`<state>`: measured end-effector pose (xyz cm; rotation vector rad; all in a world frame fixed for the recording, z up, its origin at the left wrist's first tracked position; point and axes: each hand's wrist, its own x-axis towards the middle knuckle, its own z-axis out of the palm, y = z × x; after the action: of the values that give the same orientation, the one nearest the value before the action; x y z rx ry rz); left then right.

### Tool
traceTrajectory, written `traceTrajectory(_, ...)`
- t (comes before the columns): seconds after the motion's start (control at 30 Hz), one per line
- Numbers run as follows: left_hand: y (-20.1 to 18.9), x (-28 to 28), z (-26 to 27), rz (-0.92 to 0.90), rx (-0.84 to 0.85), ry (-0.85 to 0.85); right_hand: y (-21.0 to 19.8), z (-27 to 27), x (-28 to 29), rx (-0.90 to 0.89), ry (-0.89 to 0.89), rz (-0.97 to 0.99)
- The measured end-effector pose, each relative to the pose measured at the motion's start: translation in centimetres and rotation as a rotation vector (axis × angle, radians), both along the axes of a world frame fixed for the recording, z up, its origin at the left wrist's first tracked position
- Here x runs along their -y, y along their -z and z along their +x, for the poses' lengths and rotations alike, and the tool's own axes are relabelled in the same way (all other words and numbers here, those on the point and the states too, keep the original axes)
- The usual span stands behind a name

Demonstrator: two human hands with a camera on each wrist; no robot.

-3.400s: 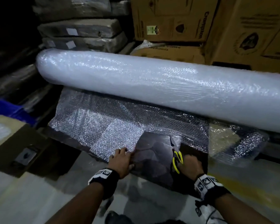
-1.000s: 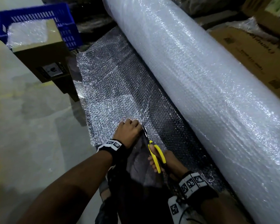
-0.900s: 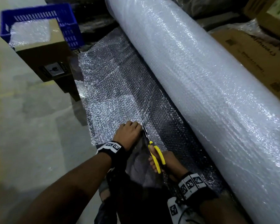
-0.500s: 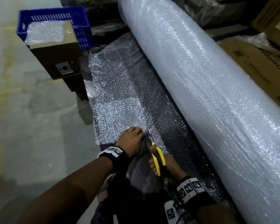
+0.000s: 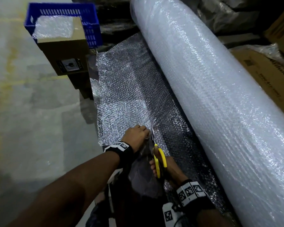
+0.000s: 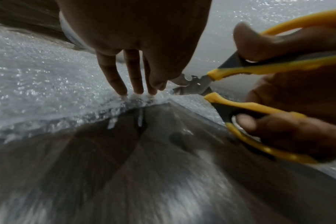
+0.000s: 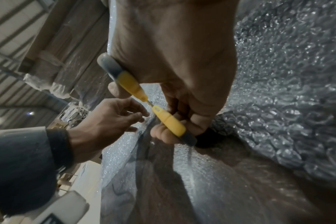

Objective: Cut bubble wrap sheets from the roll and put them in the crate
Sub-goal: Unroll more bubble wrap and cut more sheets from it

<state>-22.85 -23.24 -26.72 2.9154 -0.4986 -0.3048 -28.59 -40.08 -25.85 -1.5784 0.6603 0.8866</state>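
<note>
A big bubble wrap roll (image 5: 211, 87) lies slantwise from top centre to bottom right. Its unrolled sheet (image 5: 126, 99) is spread on the floor to the left of it. My left hand (image 5: 135, 134) pinches the sheet's cut edge (image 6: 125, 103) between fingertips (image 6: 121, 89) and thumb. Just right of it, my right hand (image 5: 170, 169) grips yellow-handled scissors (image 5: 160, 158), blades partly open and pointing away from me into the sheet. The handles (image 7: 169, 119) sit round my thumb and fingers. A blue crate (image 5: 92, 35) stands at top left with bubble wrap inside.
A cardboard box (image 5: 64, 51) stands in front of the crate, at the sheet's far left corner. More cardboard boxes (image 5: 269, 76) lie to the right beyond the roll. Bare concrete floor (image 5: 39, 128) stretches to the left. Dark wrapped bundles sit behind the roll's far end.
My head has turned to look along the roll. Over the last second the scissors and my left hand have crept forward along the sheet, lengthening the cut.
</note>
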Motion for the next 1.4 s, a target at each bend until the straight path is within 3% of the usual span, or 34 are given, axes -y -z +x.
traceTrajectory(0.13,-0.7,-0.1,1.0,0.053,0.022,-0.081,-0.6,0.1,0.1,0.014,-0.030,0.003)
traceTrajectory(0.27,-0.6,-0.9,1.8,0.052,-0.079,-0.189,-0.9,-0.1,0.3,0.020,-0.028,0.034)
traceTrajectory(0.57,-0.7,-1.2,2.6,0.101,-0.150,-0.189,-0.1,0.2,0.1,0.095,0.023,-0.052)
traceTrajectory(0.7,-0.9,-1.3,2.6,0.088,-0.158,-0.189,-1.3,1.1,-0.3,0.020,0.023,-0.007)
traceTrajectory(0.83,-0.8,-1.3,2.7,0.080,-0.167,-0.194,-1.9,2.3,-0.6,0.046,-0.022,-0.022)
traceTrajectory(0.97,-0.8,-1.3,2.7,0.081,-0.170,-0.202,-1.2,2.7,-0.5,0.101,-0.108,-0.165)
traceTrajectory(1.13,-0.8,-1.3,2.8,0.062,-0.183,-0.213,-2.0,3.2,-0.5,-0.035,-0.052,-0.065)
traceTrajectory(1.4,-0.9,-1.4,3.0,0.057,-0.176,-0.210,-1.7,3.9,-0.8,0.040,-0.120,-0.145)
